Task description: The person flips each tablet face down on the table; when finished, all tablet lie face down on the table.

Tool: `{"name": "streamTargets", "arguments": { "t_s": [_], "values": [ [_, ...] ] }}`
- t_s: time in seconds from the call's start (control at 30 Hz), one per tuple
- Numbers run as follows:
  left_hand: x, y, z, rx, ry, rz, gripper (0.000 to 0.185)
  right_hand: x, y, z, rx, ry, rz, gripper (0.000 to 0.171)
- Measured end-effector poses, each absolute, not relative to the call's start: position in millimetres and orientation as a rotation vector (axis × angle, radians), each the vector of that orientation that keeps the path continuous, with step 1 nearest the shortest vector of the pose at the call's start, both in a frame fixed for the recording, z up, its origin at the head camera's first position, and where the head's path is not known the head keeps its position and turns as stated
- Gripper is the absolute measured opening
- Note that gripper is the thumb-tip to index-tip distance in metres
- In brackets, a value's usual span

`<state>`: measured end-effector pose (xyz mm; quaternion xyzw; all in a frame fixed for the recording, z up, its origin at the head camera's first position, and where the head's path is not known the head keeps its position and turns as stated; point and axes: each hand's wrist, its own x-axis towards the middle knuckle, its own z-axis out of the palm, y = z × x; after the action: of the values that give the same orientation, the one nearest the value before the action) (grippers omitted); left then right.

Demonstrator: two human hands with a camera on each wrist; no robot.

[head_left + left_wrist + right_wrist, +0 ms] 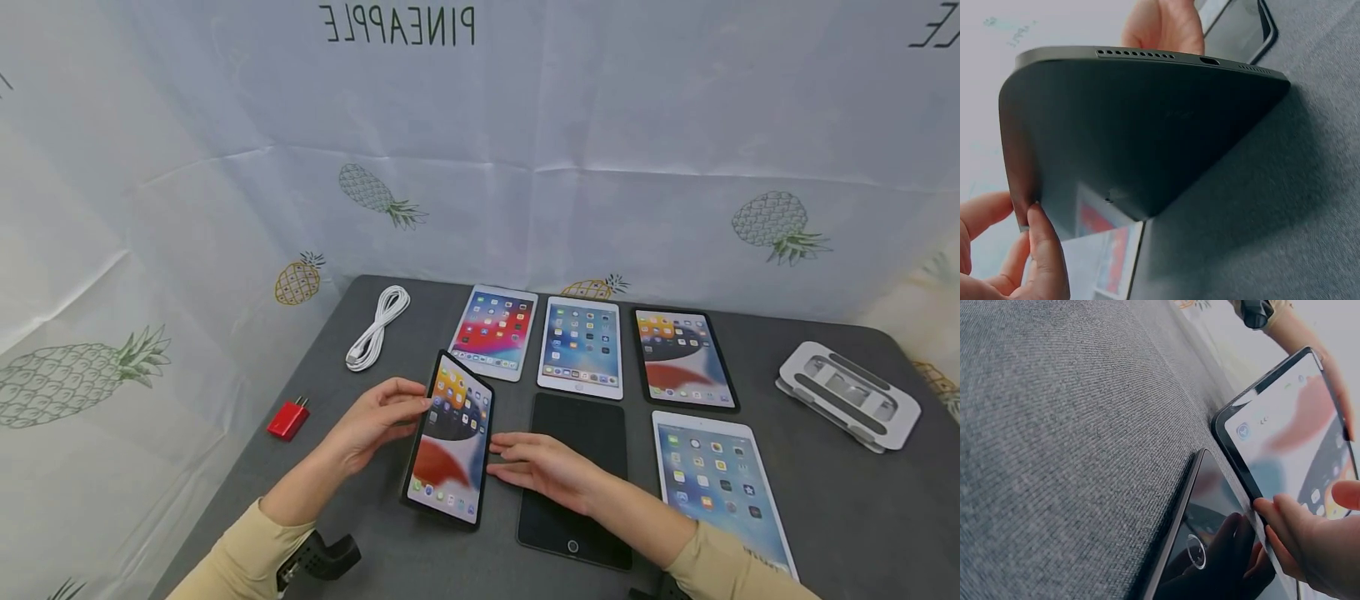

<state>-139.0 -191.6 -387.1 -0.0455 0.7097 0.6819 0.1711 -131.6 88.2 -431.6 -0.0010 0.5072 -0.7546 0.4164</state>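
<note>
Black-framed and lit, the tilted tablet (450, 442) stands on its near edge on the grey table (825, 500), left of a dark-screened tablet (577, 475). From the left, the left hand (375, 421) grips its far left edge with curled fingers; the right hand (540, 467) touches its right edge with nearly straight fingers. "PINEAPPLE" reads mirrored on the backdrop (397, 25) at the far side.
</note>
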Motion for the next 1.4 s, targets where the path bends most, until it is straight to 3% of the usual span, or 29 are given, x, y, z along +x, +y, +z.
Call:
{"name": "streamTargets", "arguments": {
  "t_s": [0.43, 0.73, 0.93, 1.27, 1.4],
  "values": [
    [-143, -166, -380, -0.081, 1.984, 1.946, 0.035, -131, 91, -431, -0.087, 1.333, -1.844, 0.055],
    [-145, -153, -380, -0.021, 1.994, 1.932, 0.037, -152, 82, -407, -0.406, 1.978, -1.801, 0.044],
    [-144, -147, -380, 0.022, 2.017, 1.916, 0.037, -178, 63, -388, -0.601, 2.304, -1.780, 0.052],
    [-142, -140, -379, 0.020, 2.058, 1.890, 0.036, -193, 52, -391, -0.545, 2.325, -1.714, 0.052],
    [-138, -142, -379, 0.205, 2.310, 1.863, 0.030, -194, 52, -390, -0.546, 2.308, -1.704, 0.052]
  ]
}}
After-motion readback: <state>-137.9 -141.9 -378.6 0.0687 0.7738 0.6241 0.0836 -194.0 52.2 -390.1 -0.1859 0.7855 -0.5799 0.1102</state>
